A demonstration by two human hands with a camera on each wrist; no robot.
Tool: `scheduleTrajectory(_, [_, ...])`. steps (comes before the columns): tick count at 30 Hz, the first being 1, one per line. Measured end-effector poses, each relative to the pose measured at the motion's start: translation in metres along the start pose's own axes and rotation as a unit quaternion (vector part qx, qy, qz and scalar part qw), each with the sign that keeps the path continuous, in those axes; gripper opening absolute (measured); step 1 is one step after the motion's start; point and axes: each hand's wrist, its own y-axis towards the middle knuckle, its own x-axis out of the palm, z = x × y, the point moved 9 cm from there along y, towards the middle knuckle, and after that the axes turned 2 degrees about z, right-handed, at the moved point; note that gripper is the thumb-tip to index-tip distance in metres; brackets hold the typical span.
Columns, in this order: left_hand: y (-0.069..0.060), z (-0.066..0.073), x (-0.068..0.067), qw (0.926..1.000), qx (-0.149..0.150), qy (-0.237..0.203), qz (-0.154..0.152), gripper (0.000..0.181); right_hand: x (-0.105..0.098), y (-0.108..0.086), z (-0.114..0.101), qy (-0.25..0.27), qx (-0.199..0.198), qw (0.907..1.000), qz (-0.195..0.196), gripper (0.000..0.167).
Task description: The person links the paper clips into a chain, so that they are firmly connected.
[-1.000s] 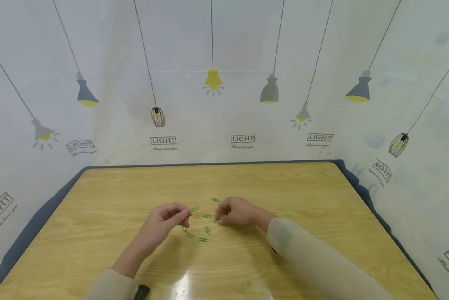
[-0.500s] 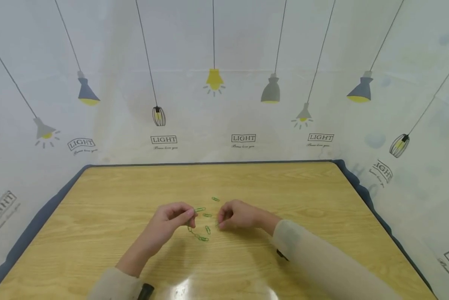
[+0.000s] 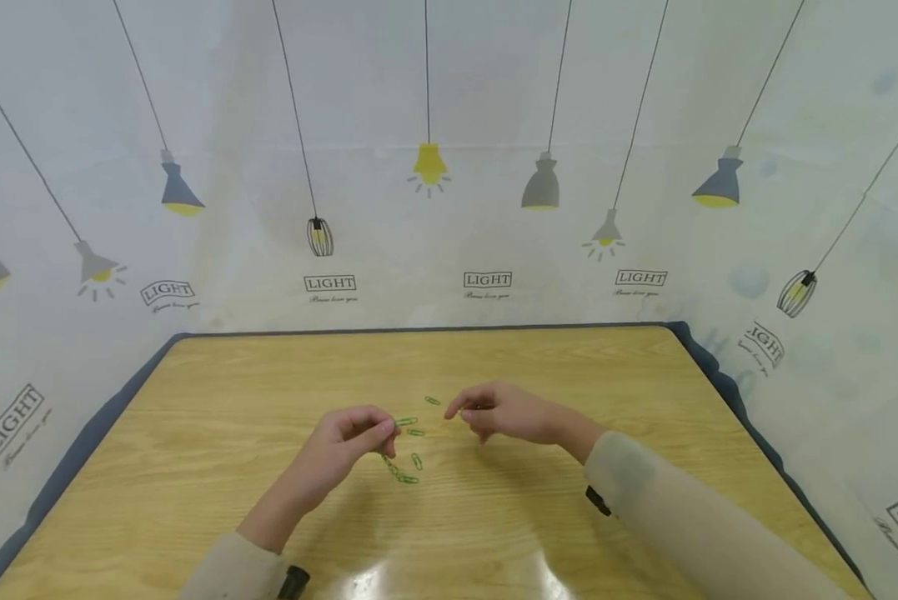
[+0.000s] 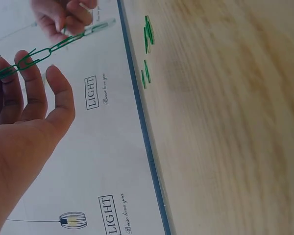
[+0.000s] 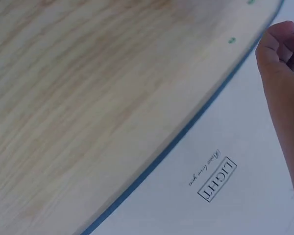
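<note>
In the head view my left hand pinches a green paper clip between thumb and forefinger. A chain of linked green paper clips hangs from that hand and shows well in the left wrist view. My right hand is raised just right of the loose clips, thumb and forefinger pinching a small clip, mostly hidden by the fingers. In the right wrist view only part of the right hand shows at the edge. Loose green paper clips lie on the table between the hands.
The wooden table has a dark blue edging along its far side. Behind it hangs a pale sheet printed with lamps. One more paper clip lies farther back, near the right fingertips.
My right hand has picked a paper clip off the table, then lifted and drawn away to the right. My left hand has shifted slightly right with the chain.
</note>
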Motion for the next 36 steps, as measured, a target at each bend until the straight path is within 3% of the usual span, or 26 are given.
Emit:
scheduleTrajectory(8, [-0.002,-0.002,0.003,0.9999,-0.006,0.011,-0.008,0.031,-0.012,-0.004,-0.026,0.055,-0.054,0.9960,0.045,0.027])
scheduleTrajectory(17, [-0.002,-0.001,0.007,0.9998,0.008,0.012,-0.013,0.031,-0.006,-0.003,-0.036,0.110,-0.064,0.9890,0.076,0.018])
scheduleTrajectory(25, [-0.002,-0.001,0.009,0.9997,-0.002,0.020,-0.014,0.032,0.004,-0.003,-0.041,0.166,-0.070,0.9810,0.071,0.029])
scheduleTrajectory(36, [-0.003,-0.003,0.011,0.9996,0.008,0.012,-0.025,0.030,0.022,0.001,-0.047,0.154,-0.099,0.9810,0.065,0.023])
